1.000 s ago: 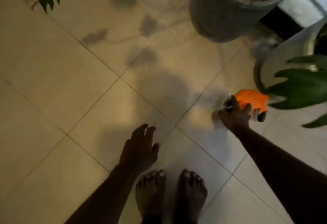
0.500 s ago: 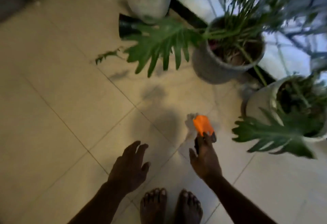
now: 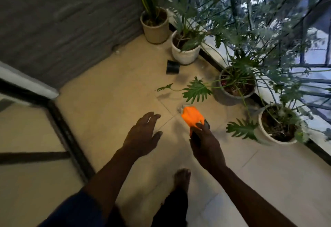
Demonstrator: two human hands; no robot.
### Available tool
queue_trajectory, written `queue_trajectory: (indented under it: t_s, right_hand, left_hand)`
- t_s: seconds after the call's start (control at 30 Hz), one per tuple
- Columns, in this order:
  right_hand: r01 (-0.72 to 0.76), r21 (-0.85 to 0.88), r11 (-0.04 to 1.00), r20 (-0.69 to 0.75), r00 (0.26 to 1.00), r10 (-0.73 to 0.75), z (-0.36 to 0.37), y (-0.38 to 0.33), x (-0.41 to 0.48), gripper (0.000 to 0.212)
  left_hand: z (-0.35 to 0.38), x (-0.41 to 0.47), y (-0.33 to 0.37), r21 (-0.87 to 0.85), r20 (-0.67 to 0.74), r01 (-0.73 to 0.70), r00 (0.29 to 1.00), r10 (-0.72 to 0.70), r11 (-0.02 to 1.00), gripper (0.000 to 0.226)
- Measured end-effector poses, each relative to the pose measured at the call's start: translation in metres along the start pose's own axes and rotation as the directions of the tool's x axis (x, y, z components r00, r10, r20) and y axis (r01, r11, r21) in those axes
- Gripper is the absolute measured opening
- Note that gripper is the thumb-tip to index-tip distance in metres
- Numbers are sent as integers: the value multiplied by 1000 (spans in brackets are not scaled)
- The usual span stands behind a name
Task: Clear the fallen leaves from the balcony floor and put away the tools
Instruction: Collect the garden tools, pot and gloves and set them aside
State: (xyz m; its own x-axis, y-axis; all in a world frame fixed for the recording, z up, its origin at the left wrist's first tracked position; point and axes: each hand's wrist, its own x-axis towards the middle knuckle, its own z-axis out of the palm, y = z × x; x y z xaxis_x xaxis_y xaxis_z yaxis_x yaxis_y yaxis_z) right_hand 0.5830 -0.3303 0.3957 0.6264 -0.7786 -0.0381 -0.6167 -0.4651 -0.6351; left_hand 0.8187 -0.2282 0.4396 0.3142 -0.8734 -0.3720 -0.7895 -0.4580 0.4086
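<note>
My right hand [image 3: 206,142] grips the dark handle of a small tool with a bright orange head [image 3: 192,116], held out over the beige tiled floor [image 3: 107,101]. The orange head points away from me, toward the pots. Beside it, my left hand [image 3: 143,133] hangs in the air with its fingers spread and holds nothing. One of my bare feet [image 3: 181,178] shows below the hands. What kind of tool it is I cannot make out. No loose leaves show plainly on the tiles.
Several potted plants line the right edge by the railing: a tan pot [image 3: 155,27], a white pot [image 3: 185,50], a grey pot [image 3: 236,85] and another white pot [image 3: 279,124]. A small black object [image 3: 172,67] lies on the floor. A grey wall and a dark door frame [image 3: 68,137] stand left.
I have straightened up and the view has lifted from the floor to the whole balcony corner. My right hand has brought the orange tool up and inward; the left hand stays empty.
</note>
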Motion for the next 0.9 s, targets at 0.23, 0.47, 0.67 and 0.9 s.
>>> queue_trajectory:
  t_s: [0.23,0.47,0.67,0.9]
  right_hand:
    - [-106,172,979,-113,986,126,-62,-103,-99,34]
    - [-277,291,916,-216,913,345,-104,-152,-232,28]
    - [-489,409,771,-333,707,625,-125,-156,-334,50]
    - [-693,555,459,-344,312,886,-103,-171,-423,60]
  left_hand:
    - [-72,-129,36,-52,-54,-29,998,26,998,68]
    - [-73,-197,91,15,46,-249,968,248,968,79]
    - [-35,-210,145,40,257,-499,842,474,866,77]
    - [17,-227,212,0,524,-772,541,658,636,70]
